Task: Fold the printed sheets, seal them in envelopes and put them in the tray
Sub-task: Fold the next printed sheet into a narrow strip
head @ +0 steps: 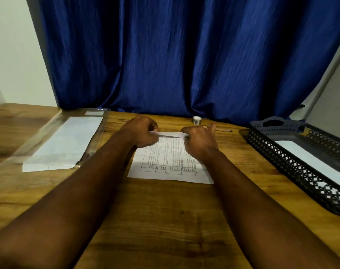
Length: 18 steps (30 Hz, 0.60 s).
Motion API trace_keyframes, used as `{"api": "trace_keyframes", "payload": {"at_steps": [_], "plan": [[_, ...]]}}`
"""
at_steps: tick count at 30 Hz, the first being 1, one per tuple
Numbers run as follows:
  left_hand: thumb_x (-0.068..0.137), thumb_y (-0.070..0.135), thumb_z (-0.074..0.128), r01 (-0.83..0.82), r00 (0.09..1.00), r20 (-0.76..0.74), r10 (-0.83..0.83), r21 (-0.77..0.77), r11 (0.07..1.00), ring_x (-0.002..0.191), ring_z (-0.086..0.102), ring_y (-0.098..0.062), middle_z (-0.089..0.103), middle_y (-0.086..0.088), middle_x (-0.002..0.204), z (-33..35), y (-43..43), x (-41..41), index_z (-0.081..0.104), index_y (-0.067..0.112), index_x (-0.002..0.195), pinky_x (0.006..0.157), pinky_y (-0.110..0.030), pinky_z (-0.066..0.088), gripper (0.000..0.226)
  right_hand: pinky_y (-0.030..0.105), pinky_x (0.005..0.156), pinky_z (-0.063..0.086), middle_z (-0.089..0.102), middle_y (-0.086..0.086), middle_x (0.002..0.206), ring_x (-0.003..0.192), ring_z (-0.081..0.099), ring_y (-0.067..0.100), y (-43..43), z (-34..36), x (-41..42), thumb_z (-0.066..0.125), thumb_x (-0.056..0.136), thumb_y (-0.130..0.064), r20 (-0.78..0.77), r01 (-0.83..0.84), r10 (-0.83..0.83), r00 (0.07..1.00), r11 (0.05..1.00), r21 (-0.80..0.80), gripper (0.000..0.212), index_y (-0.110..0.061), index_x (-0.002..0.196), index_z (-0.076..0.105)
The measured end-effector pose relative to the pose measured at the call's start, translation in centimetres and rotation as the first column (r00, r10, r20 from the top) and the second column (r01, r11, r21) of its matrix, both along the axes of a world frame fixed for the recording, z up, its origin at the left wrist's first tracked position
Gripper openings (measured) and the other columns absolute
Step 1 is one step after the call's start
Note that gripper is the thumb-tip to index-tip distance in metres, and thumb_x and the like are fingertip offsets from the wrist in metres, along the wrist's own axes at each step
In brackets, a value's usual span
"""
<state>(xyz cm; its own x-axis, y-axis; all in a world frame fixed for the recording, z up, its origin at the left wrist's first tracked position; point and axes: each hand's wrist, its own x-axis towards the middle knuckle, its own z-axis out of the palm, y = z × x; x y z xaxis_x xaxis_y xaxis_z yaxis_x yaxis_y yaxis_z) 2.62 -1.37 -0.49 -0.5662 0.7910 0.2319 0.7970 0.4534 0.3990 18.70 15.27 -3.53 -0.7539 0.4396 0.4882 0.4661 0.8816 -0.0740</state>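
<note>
A printed sheet (169,162) with a table of text lies in the middle of the wooden table. Its far edge is lifted and curled toward me. My left hand (140,131) pinches that edge at its left corner and my right hand (200,140) pinches it at its right corner. White envelopes (66,142) lie inside a clear plastic sleeve at the left. A black perforated tray (293,162) stands at the right with a white envelope (309,160) lying in it.
A small roll of tape (197,120) and a pen (223,130) lie beyond my right hand near the table's far edge. A blue curtain (184,55) hangs behind the table. Bare wood (165,220) lies between me and the sheet.
</note>
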Motion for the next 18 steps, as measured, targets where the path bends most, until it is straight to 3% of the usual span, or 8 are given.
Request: {"api": "trace_keyframes", "payload": {"at_steps": [4, 6, 8, 10, 13, 16, 18], "plan": [[0.069, 0.093, 0.062, -0.036, 0.999, -0.018, 0.034, -0.117, 0.992, 0.093, 0.066, -0.012, 0.073, 0.013, 0.097, 0.3, 0.5, 0.6, 0.079, 0.029, 0.1, 0.079, -0.035, 0.057, 0.072, 0.064, 0.12, 0.016, 0.076, -0.01, 0.1, 0.108, 0.066, 0.019, 0.0, 0.2, 0.1, 0.061, 0.09, -0.023, 0.068, -0.01, 0.015, 0.998, 0.997, -0.074, 0.024, -0.033, 0.107, 0.076], [0.076, 0.099, 0.043, -0.049, 0.999, 0.017, 0.052, -0.168, 0.985, 0.091, 0.065, -0.013, 0.073, 0.01, 0.095, 0.5, 0.8, 1.2, 0.081, 0.026, 0.099, 0.079, -0.036, 0.053, 0.086, 0.068, 0.12, 0.012, 0.077, -0.01, 0.106, 0.111, 0.065, 0.02, -0.1, 0.4, 0.0, 0.055, 0.091, -0.035, 0.091, -0.005, 0.016, 0.996, 0.993, -0.118, 0.029, -0.032, 0.11, 0.077], [0.09, 0.09, 0.033, -0.065, 0.998, -0.004, 0.066, -0.173, 0.983, 0.094, 0.064, -0.017, 0.069, 0.006, 0.095, 0.4, 1.0, 1.5, 0.08, 0.022, 0.1, 0.082, -0.038, 0.05, 0.083, 0.069, 0.12, 0.01, 0.076, -0.008, 0.097, 0.106, 0.066, 0.019, -0.4, 0.4, 0.1, 0.04, 0.097, -0.047, 0.118, 0.002, 0.018, 0.993, 0.986, -0.164, 0.041, -0.029, 0.094, 0.077], [0.095, 0.079, 0.044, -0.098, 0.992, -0.093, 0.084, -0.158, 0.983, 0.105, 0.065, -0.022, 0.073, 0.003, 0.109, -0.2, 1.1, 1.4, 0.079, 0.023, 0.108, 0.09, -0.041, 0.052, 0.067, 0.068, 0.119, 0.009, 0.074, -0.007, 0.09, 0.102, 0.066, 0.019, -0.6, 0.4, 0.1, 0.028, 0.098, -0.054, 0.135, 0.012, 0.014, 0.991, 0.981, -0.195, 0.056, -0.027, 0.085, 0.074], [0.103, 0.058, 0.052, -0.101, 0.986, -0.151, 0.072, -0.192, 0.976, 0.13, 0.056, -0.027, 0.063, -0.007, 0.143, -1.5, 1.6, 1.3, 0.064, 0.021, 0.14, 0.107, -0.043, 0.048, 0.054, 0.068, 0.121, 0.005, 0.071, -0.002, 0.131, 0.126, 0.061, 0.023, -0.8, 0.3, -0.2, 0.025, 0.102, -0.056, 0.141, 0.028, -0.002, 0.99, 0.982, -0.188, 0.057, -0.027, 0.123, 0.069], [0.111, 0.041, 0.041, -0.004, 0.997, -0.08, -0.012, -0.192, 0.981, 0.145, 0.046, -0.028, 0.049, -0.009, 0.16, -2.5, 2.2, 1.7, 0.048, 0.018, 0.155, 0.118, -0.045, 0.039, 0.05, 0.061, 0.126, 0.008, 0.043, 0.001, 0.165, 0.151, 0.039, 0.023, -1.9, 0.1, -0.7, 0.028, 0.111, -0.046, 0.179, -0.017, 0.066, 0.982, 0.965, -0.262, 0.053, -0.023, 0.155, 0.044], [0.114, 0.037, 0.034, 0.034, 0.997, -0.055, -0.047, -0.222, 0.974, 0.158, 0.026, -0.024, 0.028, -0.006, 0.172, -3.2, 2.6, 1.6, 0.032, 0.016, 0.164, 0.129, -0.042, 0.022, 0.055, 0.051, 0.13, 0.005, 0.018, -0.001, 0.176, 0.162, 0.016, 0.019, -2.4, 0.0, -1.1, 0.023, 0.113, -0.047, 0.25, -0.062, 0.165, 0.954, 0.926, -0.373, 0.059, -0.024, 0.168, 0.023]]}}
